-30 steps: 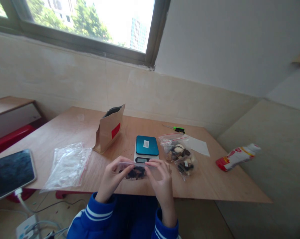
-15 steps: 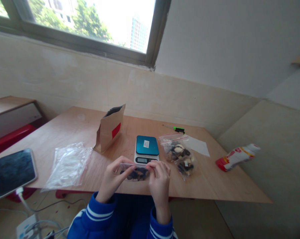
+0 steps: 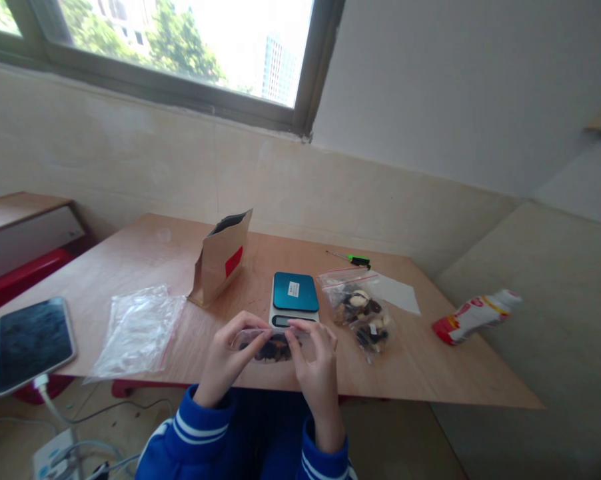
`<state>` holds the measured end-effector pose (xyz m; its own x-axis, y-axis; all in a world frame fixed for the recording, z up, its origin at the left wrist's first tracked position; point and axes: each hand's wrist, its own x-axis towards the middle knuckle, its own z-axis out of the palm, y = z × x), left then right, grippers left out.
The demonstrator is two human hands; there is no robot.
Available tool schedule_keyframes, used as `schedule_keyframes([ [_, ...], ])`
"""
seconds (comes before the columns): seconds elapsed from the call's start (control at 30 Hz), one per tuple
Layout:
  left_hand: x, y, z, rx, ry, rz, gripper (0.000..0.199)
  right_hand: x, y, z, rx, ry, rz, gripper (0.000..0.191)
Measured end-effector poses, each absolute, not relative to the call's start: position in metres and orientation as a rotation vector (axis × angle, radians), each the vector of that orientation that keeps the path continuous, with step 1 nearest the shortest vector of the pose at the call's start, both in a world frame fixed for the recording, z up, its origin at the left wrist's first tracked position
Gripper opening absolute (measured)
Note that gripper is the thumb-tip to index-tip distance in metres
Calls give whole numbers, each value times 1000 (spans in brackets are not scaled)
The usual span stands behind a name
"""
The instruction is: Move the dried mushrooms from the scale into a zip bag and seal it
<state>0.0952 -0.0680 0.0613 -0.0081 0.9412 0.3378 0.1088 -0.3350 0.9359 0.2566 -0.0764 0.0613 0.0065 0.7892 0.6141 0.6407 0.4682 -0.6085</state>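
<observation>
Both my hands hold a small clear zip bag [image 3: 273,347] with dark pieces inside, just above the table's near edge. My left hand [image 3: 228,357] pinches its top left side. My right hand [image 3: 316,360] pinches the top strip close to the middle, fingers bent over it. Right behind the bag stands a small scale [image 3: 294,297] with a teal top. Two filled clear bags [image 3: 363,313] lie to the right of the scale. A brown paper pouch [image 3: 220,263] with a red label stands open to the left of it.
A pile of empty clear bags [image 3: 138,330] lies at the left of the wooden table [image 3: 430,373]. A phone [image 3: 30,343] on a cable rests at the far left edge. A green-handled tool [image 3: 355,259] and white sheet [image 3: 395,290] lie at the back right; a red-white packet [image 3: 475,313] sits beyond the table.
My right hand has slid leftward along the bag's top strip, toward my left hand. The bag has stayed at about the same spot in front of the scale.
</observation>
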Motion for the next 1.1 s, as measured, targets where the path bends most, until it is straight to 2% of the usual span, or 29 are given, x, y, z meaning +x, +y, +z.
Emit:
schedule_keyframes([
  [0.43,99,-69,57,1609,1097,1415,10,246,-74,54,-1295,-1601,31,22],
  [0.63,97,-68,56,1539,1127,1420,12,249,-79,62,-1270,-1687,204,6],
  [0.73,96,-66,54,1506,1102,1415,14,250,-81,65,-1255,-1694,251,13],
  [0.83,95,-66,50,1483,1084,1406,15,251,-79,64,-1217,-1702,214,4],
  [1.1,95,-67,55,1434,1119,1463,16,251,-78,64,-1173,-1681,165,8],
])
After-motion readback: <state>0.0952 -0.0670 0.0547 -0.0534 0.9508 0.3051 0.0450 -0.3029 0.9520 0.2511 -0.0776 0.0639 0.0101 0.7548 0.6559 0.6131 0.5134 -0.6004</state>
